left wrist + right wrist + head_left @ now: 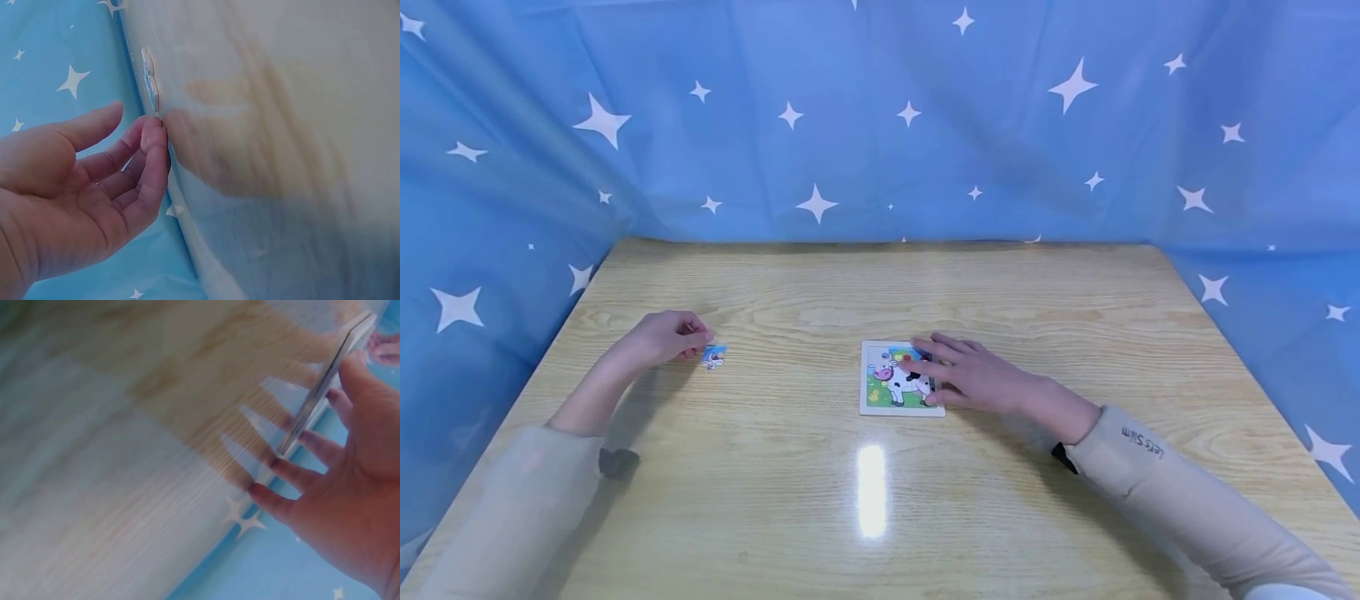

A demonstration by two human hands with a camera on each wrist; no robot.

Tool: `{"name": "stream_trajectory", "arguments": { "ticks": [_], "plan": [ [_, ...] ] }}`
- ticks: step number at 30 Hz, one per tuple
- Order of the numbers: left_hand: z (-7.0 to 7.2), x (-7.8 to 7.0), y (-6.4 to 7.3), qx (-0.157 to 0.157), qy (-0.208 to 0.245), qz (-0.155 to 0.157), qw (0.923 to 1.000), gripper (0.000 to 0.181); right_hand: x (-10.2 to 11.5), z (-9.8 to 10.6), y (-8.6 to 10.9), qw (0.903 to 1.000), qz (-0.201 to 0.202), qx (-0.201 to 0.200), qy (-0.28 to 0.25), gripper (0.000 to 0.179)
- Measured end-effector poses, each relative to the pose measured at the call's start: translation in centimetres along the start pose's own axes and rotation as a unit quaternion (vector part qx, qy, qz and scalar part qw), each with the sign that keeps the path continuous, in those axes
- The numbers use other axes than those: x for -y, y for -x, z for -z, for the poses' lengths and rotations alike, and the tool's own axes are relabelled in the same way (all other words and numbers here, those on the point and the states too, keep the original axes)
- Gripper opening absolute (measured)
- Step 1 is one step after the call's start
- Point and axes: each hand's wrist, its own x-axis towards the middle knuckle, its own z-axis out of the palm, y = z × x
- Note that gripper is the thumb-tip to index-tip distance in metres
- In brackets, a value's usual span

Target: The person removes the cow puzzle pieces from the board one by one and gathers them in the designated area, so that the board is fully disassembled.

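Note:
A small blue jigsaw piece [713, 358] with white and red on it lies on the table at the left. Beside it is my left hand [662, 337], fingertips down at its near-left edge. In the left wrist view the thumb stands away from the loosely bent fingers, and the jigsaw piece [150, 81] lies just past them. A square cow jigsaw puzzle in a white frame [864, 383] lies flat at the middle. Over its right side my right hand [981, 375] spreads its fingers, hiding part of the picture; the right wrist view shows the puzzle's edge [319, 394] by the fingers.
The wood-grain table [775, 475] carries a bright light reflection [872, 492] in front of the puzzle. Blue cloth [865, 150] with white stars hangs behind the table and along both sides.

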Motion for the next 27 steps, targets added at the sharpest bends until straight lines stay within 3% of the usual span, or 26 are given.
{"name": "stream_trajectory", "arguments": {
  "ticks": [9, 19, 27],
  "plan": [
    [-0.2, -1.1, 0.7, -0.001, 0.015, -0.014, 0.9998, 0.027, 0.1, 0.1, -0.2, 1.0000, -0.001, 0.005, -0.001, 0.059],
    [-1.2, -3.3, 0.7, -0.005, -0.004, -0.058, 0.9983, 0.029, 0.0, -0.2, 0.0, 1.0000, 0.001, 0.004, 0.001, 0.060],
    [-2.3, -5.5, 0.6, -0.011, 0.036, -0.084, 0.9958, 0.027, -0.2, -0.2, 0.0, 1.0000, -0.004, 0.007, 0.000, 0.060]
  ]
}}
